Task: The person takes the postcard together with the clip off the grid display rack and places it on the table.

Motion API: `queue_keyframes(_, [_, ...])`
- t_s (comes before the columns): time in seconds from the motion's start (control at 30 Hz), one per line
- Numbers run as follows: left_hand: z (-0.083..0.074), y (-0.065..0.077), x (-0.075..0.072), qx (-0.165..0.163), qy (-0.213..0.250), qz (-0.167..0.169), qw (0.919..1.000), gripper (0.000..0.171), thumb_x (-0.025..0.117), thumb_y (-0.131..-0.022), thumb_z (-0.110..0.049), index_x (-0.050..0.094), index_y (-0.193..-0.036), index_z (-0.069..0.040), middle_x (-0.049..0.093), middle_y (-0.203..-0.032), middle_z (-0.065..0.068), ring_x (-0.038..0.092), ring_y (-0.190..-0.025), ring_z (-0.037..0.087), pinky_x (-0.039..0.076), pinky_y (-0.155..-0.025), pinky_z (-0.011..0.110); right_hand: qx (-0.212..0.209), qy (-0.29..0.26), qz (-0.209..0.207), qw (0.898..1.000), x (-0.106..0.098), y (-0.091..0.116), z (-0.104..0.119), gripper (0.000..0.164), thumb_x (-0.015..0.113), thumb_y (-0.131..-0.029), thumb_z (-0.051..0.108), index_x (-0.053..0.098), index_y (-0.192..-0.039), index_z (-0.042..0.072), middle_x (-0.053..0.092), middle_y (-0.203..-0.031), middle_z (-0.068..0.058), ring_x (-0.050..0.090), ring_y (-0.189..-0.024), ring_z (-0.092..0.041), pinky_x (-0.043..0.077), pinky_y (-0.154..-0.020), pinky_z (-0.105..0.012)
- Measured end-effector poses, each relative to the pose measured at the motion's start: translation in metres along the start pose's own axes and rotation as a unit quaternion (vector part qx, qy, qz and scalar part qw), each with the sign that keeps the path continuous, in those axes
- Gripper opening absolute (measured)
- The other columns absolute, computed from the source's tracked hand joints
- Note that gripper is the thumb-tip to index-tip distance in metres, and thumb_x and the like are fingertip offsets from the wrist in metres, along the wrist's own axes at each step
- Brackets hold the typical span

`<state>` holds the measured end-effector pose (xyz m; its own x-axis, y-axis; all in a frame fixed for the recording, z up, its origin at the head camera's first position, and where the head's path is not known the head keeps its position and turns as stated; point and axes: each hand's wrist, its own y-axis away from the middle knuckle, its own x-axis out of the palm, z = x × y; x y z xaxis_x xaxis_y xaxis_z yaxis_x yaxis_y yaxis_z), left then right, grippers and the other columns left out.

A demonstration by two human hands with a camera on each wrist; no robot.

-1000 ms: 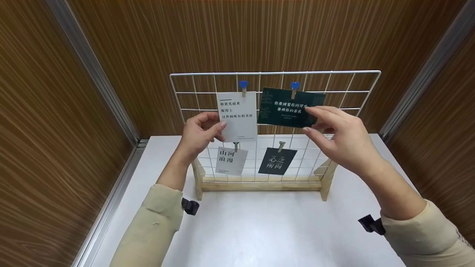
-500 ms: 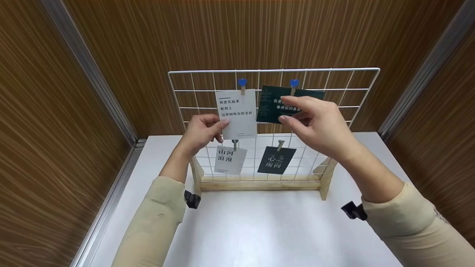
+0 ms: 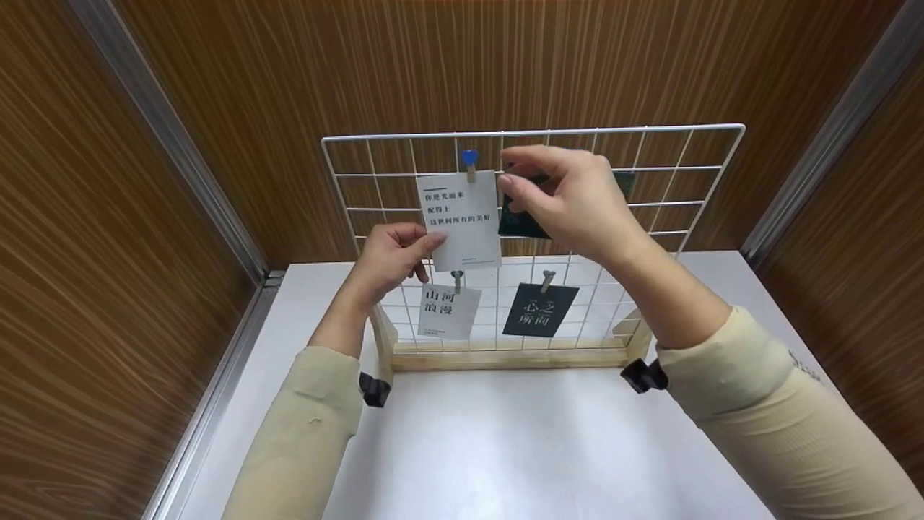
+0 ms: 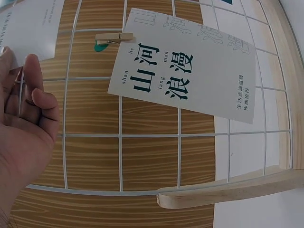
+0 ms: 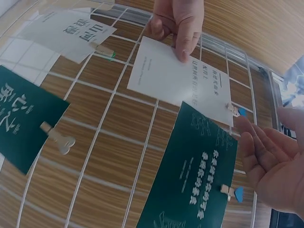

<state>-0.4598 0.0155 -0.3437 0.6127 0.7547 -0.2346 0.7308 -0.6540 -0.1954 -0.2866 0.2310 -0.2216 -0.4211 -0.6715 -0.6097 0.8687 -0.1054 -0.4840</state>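
The left hand [image 3: 392,254] pinches the left edge of the white rectangular paper card [image 3: 460,225], pegged upper left on the white wire grid [image 3: 621,130]. The right hand [image 3: 574,193], thumb and fingers apart, hovers before the dark green paper card [image 5: 190,171]. Straightening likely needs light pressure, sparing the blue-heart wooden peg [image 3: 471,166].

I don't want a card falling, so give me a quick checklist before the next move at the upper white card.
1. Left hand steadies the upper white card: ok, thumb on its front near the left edge.
2. Blue-heart clip sits on that card's top edge: ok.
3. Right hand is free: ok, it holds nothing.
4. Right fingers are on that clip: not ok, they are apart from it.
5. Upper green card is clipped: ok.
6. Clips bite firmly on the wire grid: cannot tell.
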Motion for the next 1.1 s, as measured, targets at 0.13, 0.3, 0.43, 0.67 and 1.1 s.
queue_keyframes(0.13, [-0.002, 0.001, 0.000, -0.004, -0.003, 0.000, 1.0000, 0.025, 0.076, -0.101, -0.036, 0.083, -0.106, -0.013, 0.080, -0.102, 0.007, 0.056, -0.058, 0.016, 0.052, -0.056, 0.025, 0.007, -0.028, -0.003, 1.000, 0.003, -0.008, 0.004, 0.037, 0.070, -0.105, 0.025, 0.069, -0.139, 0.010, 0.077, -0.112, -0.005, 0.075, -0.086, -0.019, 0.057, -0.077, -0.022])
queue_keyframes(0.3, [-0.002, 0.004, 0.000, -0.001, -0.017, 0.004, 0.9999, 0.025, 0.076, -0.100, -0.038, 0.084, -0.110, -0.016, 0.080, -0.104, 0.004, 0.049, -0.056, 0.015, 0.047, -0.052, 0.024, 0.026, -0.059, 0.006, 0.998, 0.008, -0.015, 0.005, 0.038, 0.069, -0.106, 0.025, 0.068, -0.142, 0.012, 0.077, -0.113, -0.005, 0.074, -0.083, -0.023, 0.059, -0.085, -0.028])
queue_keyframes(0.43, [-0.002, 0.006, -0.002, -0.003, -0.019, 0.004, 0.9998, 0.026, 0.076, -0.100, -0.039, 0.084, -0.112, -0.017, 0.080, -0.104, 0.004, 0.047, -0.053, 0.014, 0.044, -0.050, 0.023, 0.037, -0.072, 0.010, 0.997, 0.012, -0.020, 0.004, 0.038, 0.067, -0.107, 0.023, 0.067, -0.143, 0.011, 0.076, -0.118, -0.006, 0.075, -0.083, -0.024, 0.061, -0.087, -0.031])
queue_keyframes(0.67, [-0.002, 0.008, -0.003, -0.006, -0.025, 0.001, 0.9997, 0.025, 0.076, -0.100, -0.039, 0.084, -0.112, -0.018, 0.080, -0.103, 0.003, 0.045, -0.053, 0.014, 0.041, -0.048, 0.023, 0.048, -0.093, 0.018, 0.994, 0.019, -0.027, 0.001, 0.036, 0.068, -0.107, 0.019, 0.069, -0.141, 0.010, 0.076, -0.110, -0.009, 0.074, -0.090, -0.021, 0.062, -0.080, -0.028])
queue_keyframes(1.1, [-0.003, 0.010, 0.000, -0.011, -0.038, 0.001, 0.9992, 0.028, 0.076, -0.099, -0.043, 0.084, -0.110, -0.019, 0.080, -0.102, 0.001, 0.045, -0.054, 0.013, 0.038, -0.046, 0.023, 0.066, -0.099, 0.045, 0.992, 0.024, -0.030, -0.002, 0.035, 0.067, -0.107, 0.028, 0.070, -0.139, 0.013, 0.076, -0.105, -0.008, 0.076, -0.085, -0.021, 0.062, -0.081, -0.029])
